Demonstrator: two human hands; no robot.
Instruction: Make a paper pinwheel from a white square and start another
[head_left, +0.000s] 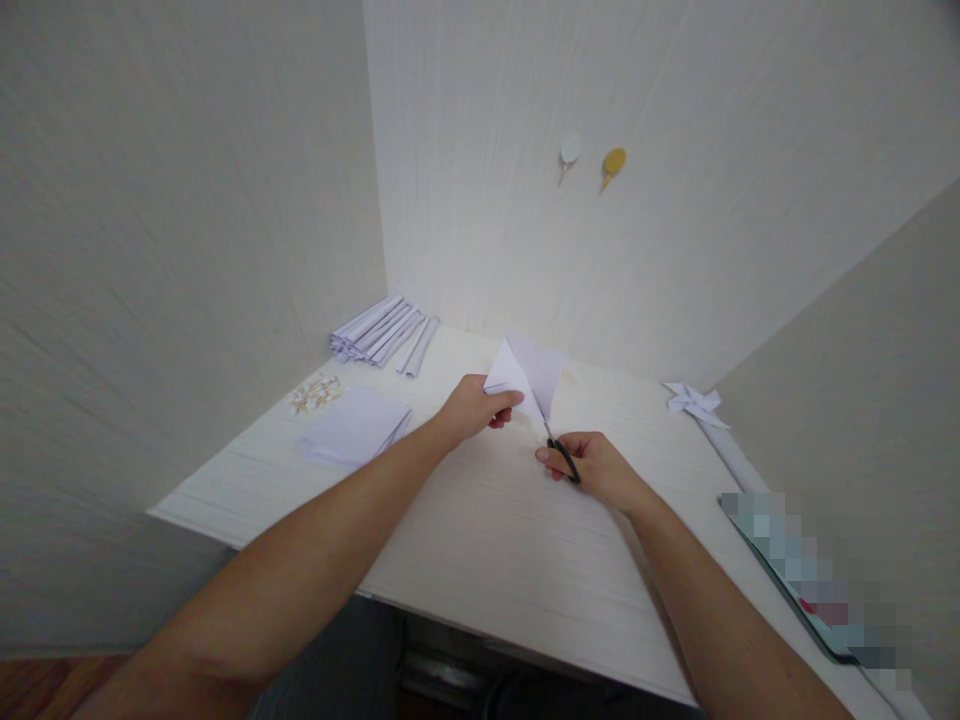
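Observation:
My left hand [484, 403] pinches a folded sheet of white paper [546, 368] by its left side, above the middle of the table. One corner of the sheet is folded over into a triangle. In my right hand [589, 466] is a pair of scissors [564, 458] with black handles. Their blades point away from me and meet the sheet along the edge of the folded triangle; how far they are open is too small to make out.
On the white table [480, 520], rolled paper tubes [379, 330], a paper stack [356, 425] and small white-and-gold pieces [316, 393] lie left. Right are a folded paper star [695, 403], a long white tube [727, 455] and a blurred-out tablet-like device [780, 570]. Walls enclose the table; two hooks [613, 162] are on the back one.

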